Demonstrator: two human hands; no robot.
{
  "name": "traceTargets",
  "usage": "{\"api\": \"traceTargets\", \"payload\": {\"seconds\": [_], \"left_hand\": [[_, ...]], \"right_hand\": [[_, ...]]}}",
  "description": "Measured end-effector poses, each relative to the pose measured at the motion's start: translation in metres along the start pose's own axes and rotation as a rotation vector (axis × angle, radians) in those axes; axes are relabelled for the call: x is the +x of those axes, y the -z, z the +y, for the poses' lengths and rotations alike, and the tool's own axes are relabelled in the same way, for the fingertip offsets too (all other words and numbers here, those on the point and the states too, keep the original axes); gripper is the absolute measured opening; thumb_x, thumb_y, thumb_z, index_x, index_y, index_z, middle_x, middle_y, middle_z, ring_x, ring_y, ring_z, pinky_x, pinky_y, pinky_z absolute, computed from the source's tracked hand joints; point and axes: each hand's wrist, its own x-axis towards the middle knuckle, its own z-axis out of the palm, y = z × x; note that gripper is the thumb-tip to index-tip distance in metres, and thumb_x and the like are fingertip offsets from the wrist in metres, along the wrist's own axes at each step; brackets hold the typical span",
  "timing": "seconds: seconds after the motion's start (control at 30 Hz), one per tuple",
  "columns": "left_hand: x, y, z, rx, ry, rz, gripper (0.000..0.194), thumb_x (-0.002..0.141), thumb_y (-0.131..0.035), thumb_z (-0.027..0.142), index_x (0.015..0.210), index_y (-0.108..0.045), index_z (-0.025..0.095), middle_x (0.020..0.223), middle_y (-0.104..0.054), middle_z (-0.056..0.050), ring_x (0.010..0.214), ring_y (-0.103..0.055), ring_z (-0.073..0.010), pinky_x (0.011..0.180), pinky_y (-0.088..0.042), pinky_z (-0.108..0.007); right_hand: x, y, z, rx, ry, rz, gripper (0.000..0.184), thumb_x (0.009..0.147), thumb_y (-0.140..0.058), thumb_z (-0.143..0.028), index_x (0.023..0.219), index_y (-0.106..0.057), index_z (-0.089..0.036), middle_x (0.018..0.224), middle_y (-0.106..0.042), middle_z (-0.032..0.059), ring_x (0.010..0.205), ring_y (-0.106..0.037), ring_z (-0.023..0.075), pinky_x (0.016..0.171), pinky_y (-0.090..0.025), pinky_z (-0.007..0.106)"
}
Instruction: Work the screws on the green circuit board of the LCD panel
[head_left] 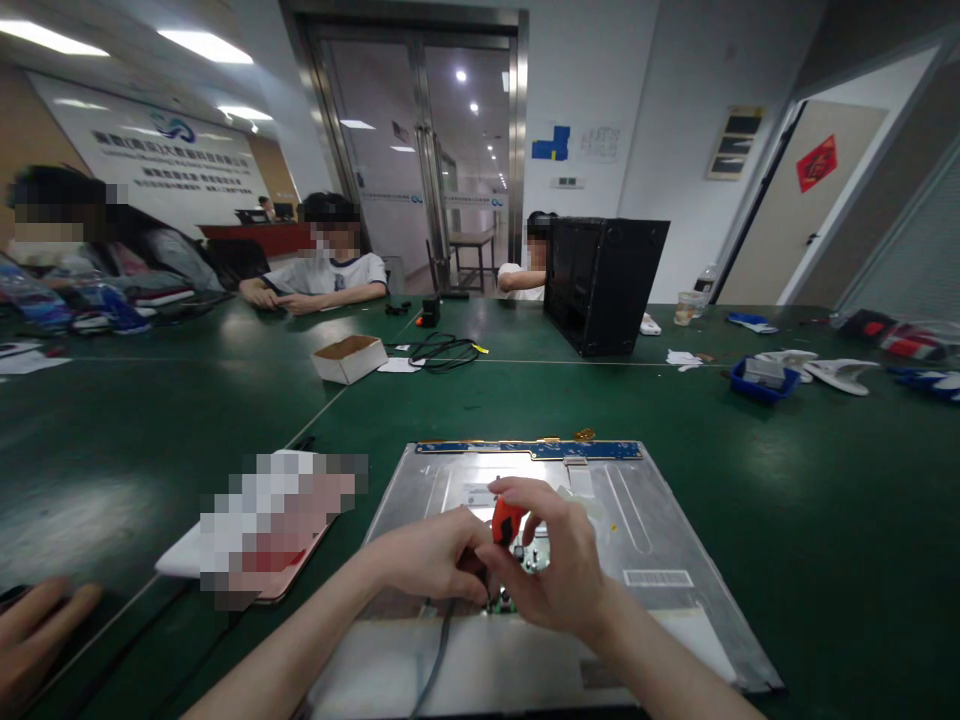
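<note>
A flat display panel (630, 510), metal back up, lies on the table before me, with a blue circuit strip (525, 450) along its far edge. My right hand (562, 550) grips the red and black handle of a screwdriver (507, 520) over the panel's middle; the tip is hidden. My left hand (442, 550) is closed beside it, thumb and fingers pinched low at the green circuit board (504, 600). What those fingers hold is hidden. A dark cable (439, 660) runs from under the left hand toward me across a pale strip of the panel.
A phone (322, 505) lies left of the panel, near another person's hand (45, 630). Beyond are an open cardboard box (349, 360), a coiled black cable (442, 352), a black computer case (600, 285) and a blue tray (765, 380). Several people sit around the table.
</note>
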Motion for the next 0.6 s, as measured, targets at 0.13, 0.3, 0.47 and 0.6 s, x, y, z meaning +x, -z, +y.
{"api": "traceTargets", "payload": {"seconds": [0.13, 0.3, 0.47, 0.6], "left_hand": [[0.0004, 0.0012, 0.0017, -0.026, -0.014, 0.007, 0.018, 0.077, -0.072, 0.019, 0.094, -0.074, 0.017, 0.078, -0.065, 0.000, 0.067, -0.056, -0.0156, 0.063, -0.046, -0.024], [0.0019, 0.0033, 0.0039, -0.052, -0.022, -0.013, 0.019, 0.076, -0.069, 0.015, 0.094, -0.074, 0.017, 0.068, -0.059, 0.003, 0.059, -0.051, -0.0125, 0.053, -0.039, -0.020], [0.0014, 0.0024, 0.0076, 0.004, 0.036, 0.007, 0.010, 0.075, -0.071, 0.018, 0.085, -0.072, 0.016, 0.066, -0.057, 0.003, 0.059, -0.050, -0.0125, 0.053, -0.038, -0.020], [-0.0001, 0.0009, 0.0078, 0.055, 0.077, 0.023, 0.008, 0.076, -0.072, 0.020, 0.081, -0.069, 0.015, 0.067, -0.057, 0.003, 0.060, -0.051, -0.0131, 0.054, -0.038, -0.021]], "right_hand": [[-0.0026, -0.0022, 0.0002, -0.052, -0.017, 0.040, 0.038, 0.095, -0.059, -0.023, 0.129, -0.043, -0.021, 0.108, -0.073, 0.0131, 0.087, -0.074, 0.0205, 0.066, -0.064, 0.031], [-0.0011, -0.0013, -0.0026, -0.063, 0.002, 0.025, 0.040, 0.093, -0.053, -0.017, 0.131, -0.042, -0.018, 0.108, -0.070, 0.0138, 0.085, -0.072, 0.0203, 0.066, -0.063, 0.032], [-0.0003, 0.0011, -0.0020, -0.076, -0.009, 0.001, 0.036, 0.092, -0.050, -0.016, 0.128, -0.050, -0.019, 0.109, -0.062, 0.0132, 0.082, -0.068, 0.0209, 0.055, -0.059, 0.030], [0.0000, 0.0025, -0.0017, -0.059, -0.011, -0.017, 0.040, 0.090, -0.047, -0.014, 0.130, -0.050, -0.017, 0.109, -0.061, 0.0136, 0.085, -0.066, 0.0219, 0.058, -0.059, 0.032]]}}
